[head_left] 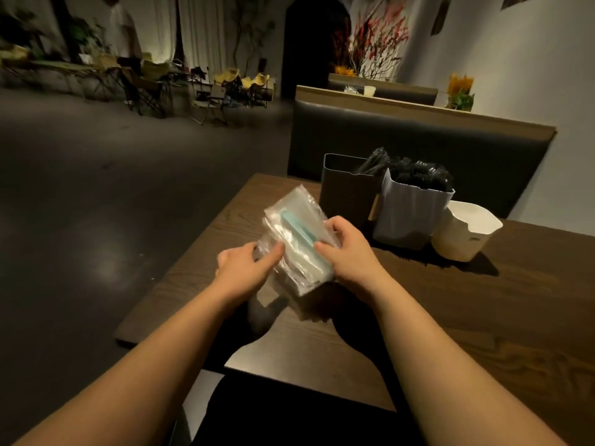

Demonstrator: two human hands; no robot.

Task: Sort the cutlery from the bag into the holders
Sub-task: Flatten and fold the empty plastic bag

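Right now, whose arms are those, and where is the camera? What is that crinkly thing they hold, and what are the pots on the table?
There is no machine here, just a person. The camera sits on their head and looks forward and down, so you see their two arms reaching out as if they were yours. This is the only picture.

The left hand and the right hand both hold a clear plastic bag over a wooden table. The fingers pinch its edges. A blue-green strip shows on the bag. What is inside is too blurry to tell.

Farther back stand three holders side by side: a dark holder, a grey holder and a white holder. Black cutlery sticks out of the dark and grey ones.
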